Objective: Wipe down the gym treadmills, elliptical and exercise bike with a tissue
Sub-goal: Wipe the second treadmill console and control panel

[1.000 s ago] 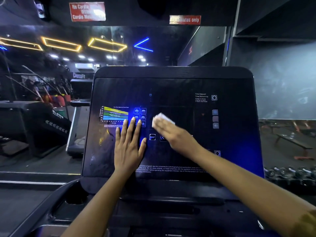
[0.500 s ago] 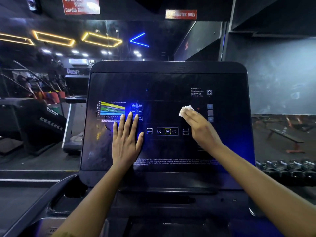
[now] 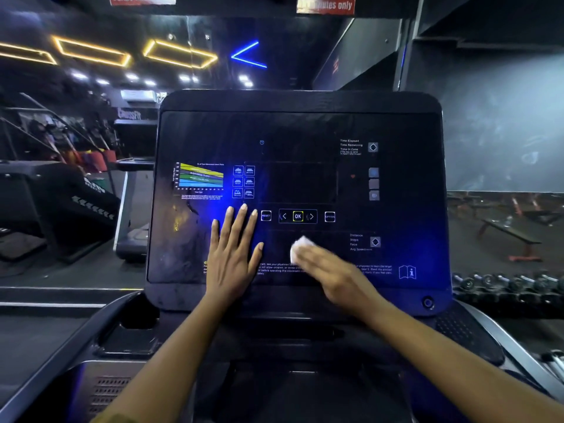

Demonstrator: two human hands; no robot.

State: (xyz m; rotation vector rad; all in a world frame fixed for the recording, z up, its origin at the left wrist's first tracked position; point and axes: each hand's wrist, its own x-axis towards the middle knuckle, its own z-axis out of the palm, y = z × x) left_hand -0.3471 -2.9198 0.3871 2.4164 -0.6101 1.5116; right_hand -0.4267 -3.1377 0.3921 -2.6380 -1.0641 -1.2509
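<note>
A person's right hand (image 3: pixel 332 276) presses a small crumpled white tissue (image 3: pixel 300 245) under flattened fingers against a glossy black treadmill console panel (image 3: pixel 305 129). The tissue sits just below the lit OK button (image 3: pixel 298 216). Just beside it the left hand (image 3: pixel 233 254) rests flat, fingers spread, holding nothing. Beyond that hand, greyish smudges (image 3: pixel 183 236) suggest the panel is only partly wiped, with other machines likely still waiting.

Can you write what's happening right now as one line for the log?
phase: wiping console | right hand: presses tissue below OK button | left hand: flat on console
</note>
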